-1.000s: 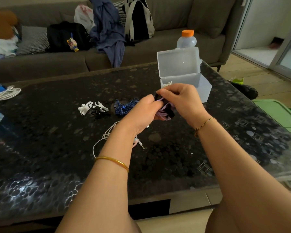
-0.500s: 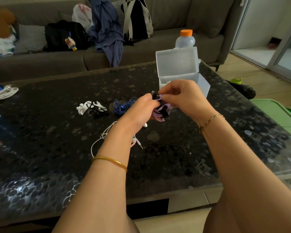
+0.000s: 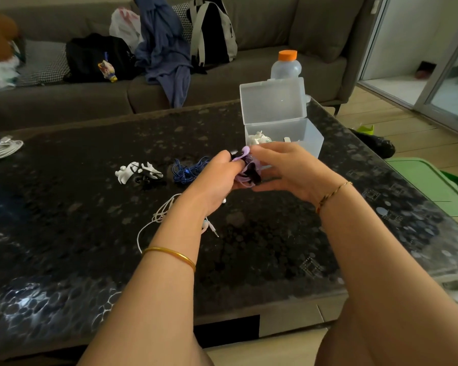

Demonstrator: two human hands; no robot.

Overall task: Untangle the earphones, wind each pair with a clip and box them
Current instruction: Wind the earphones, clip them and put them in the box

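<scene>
Black glass table (image 3: 90, 233) bears a clear box (image 3: 302, 138), lid up, with white earphones (image 3: 258, 137) inside. Just before it the left hand (image 3: 214, 180) grips a purple bundle (image 3: 245, 175) above the table — the right hand (image 3: 291, 170) touches it, fingers straight. Blue earphones (image 3: 188, 171) lie left of it.

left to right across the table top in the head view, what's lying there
white cable coil → white clips → blue earphones → clear box

Grey sofa (image 3: 275, 22) behind dark table (image 3: 64, 220); wooden floor (image 3: 407, 136).
</scene>
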